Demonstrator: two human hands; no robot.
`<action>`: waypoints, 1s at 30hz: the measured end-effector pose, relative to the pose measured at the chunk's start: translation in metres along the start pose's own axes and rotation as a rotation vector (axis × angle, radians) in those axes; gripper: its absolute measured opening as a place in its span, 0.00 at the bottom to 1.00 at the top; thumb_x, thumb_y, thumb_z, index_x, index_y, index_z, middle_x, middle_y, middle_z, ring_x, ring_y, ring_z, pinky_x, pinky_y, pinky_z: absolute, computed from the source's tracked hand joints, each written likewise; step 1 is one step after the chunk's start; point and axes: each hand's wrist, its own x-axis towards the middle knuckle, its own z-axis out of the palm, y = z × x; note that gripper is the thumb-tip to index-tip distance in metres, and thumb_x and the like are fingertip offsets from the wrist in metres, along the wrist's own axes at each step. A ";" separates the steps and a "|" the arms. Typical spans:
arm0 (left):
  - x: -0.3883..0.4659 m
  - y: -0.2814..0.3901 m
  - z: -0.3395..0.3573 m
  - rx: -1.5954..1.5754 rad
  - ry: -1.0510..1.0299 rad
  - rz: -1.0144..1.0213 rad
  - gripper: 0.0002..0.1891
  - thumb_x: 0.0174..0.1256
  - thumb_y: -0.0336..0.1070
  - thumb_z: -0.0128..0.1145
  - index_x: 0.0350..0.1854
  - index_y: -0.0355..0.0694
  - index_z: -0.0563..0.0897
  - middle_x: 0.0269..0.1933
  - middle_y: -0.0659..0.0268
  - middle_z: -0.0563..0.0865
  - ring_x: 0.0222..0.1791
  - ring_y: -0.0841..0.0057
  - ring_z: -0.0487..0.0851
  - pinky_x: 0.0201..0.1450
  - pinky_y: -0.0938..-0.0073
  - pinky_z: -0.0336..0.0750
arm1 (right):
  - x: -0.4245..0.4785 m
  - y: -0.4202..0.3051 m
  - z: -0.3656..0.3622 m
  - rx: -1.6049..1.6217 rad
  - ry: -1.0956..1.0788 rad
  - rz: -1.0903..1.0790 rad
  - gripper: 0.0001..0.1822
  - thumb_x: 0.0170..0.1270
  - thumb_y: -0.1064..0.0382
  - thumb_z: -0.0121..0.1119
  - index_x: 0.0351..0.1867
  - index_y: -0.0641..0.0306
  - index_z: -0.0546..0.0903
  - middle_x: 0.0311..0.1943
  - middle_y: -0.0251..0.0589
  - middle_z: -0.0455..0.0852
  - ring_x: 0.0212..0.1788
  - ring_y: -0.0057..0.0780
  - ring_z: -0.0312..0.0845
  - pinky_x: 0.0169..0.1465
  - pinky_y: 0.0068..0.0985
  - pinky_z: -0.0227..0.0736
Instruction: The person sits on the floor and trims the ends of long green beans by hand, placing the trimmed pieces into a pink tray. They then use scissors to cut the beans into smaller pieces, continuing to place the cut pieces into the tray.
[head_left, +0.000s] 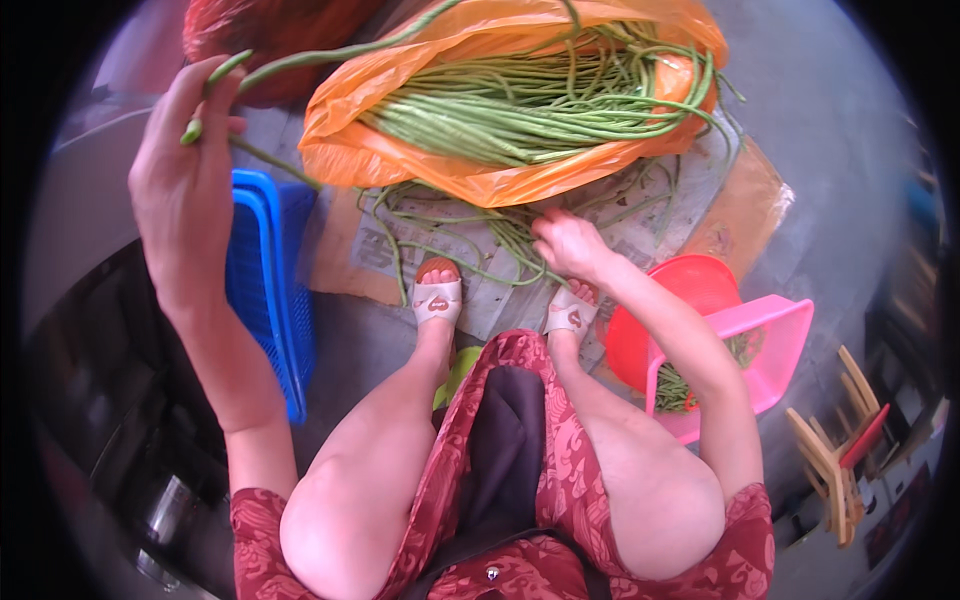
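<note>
My left hand (187, 172) is raised at the upper left, its fingers closed on long green yardlong beans (322, 56). One bean arcs from it over the orange plastic bag (345, 161), and another slants down towards the bag's left edge. Inside the open bag lies a thick bundle of yardlong beans (480, 124). My right hand (566, 240) is low, just below the bag's front edge, with fingers curled at loose beans (510, 232) on the paper-covered floor. Its fingertips are partly hidden, so whether it grips a bean does not show.
Stacked blue plastic baskets (274, 292) stand at left. At right are a red basket (626, 352) and a pink plastic container (780, 360) with short green bean pieces (671, 390). A red bag (262, 37) lies upper left. Flattened cardboard (731, 217) and wooden chairs (832, 457) are also there.
</note>
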 end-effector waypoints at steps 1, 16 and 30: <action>-0.002 -0.005 0.006 -0.189 -0.021 -0.151 0.11 0.72 0.35 0.57 0.52 0.41 0.83 0.37 0.69 0.86 0.31 0.85 0.80 0.37 0.81 0.75 | -0.001 -0.007 0.006 -0.061 0.018 -0.160 0.11 0.54 0.58 0.63 0.35 0.60 0.80 0.35 0.47 0.82 0.42 0.46 0.81 0.49 0.42 0.73; -0.130 -0.121 0.089 -1.352 -0.374 -1.322 0.17 0.71 0.33 0.53 0.58 0.31 0.72 0.47 0.52 0.86 0.22 0.87 0.76 0.25 0.87 0.73 | -0.043 -0.013 -0.035 0.481 -0.349 -0.027 0.08 0.58 0.69 0.59 0.39 0.65 0.81 0.35 0.38 0.83 0.42 0.32 0.80 0.43 0.30 0.76; -0.251 -0.064 0.139 -1.627 -0.400 -1.903 0.15 0.78 0.37 0.39 0.55 0.31 0.71 0.55 0.47 0.79 0.52 0.56 0.82 0.55 0.44 0.79 | -0.070 -0.122 -0.045 0.507 -0.368 -0.328 0.11 0.57 0.65 0.64 0.41 0.65 0.82 0.34 0.46 0.85 0.38 0.44 0.82 0.42 0.35 0.77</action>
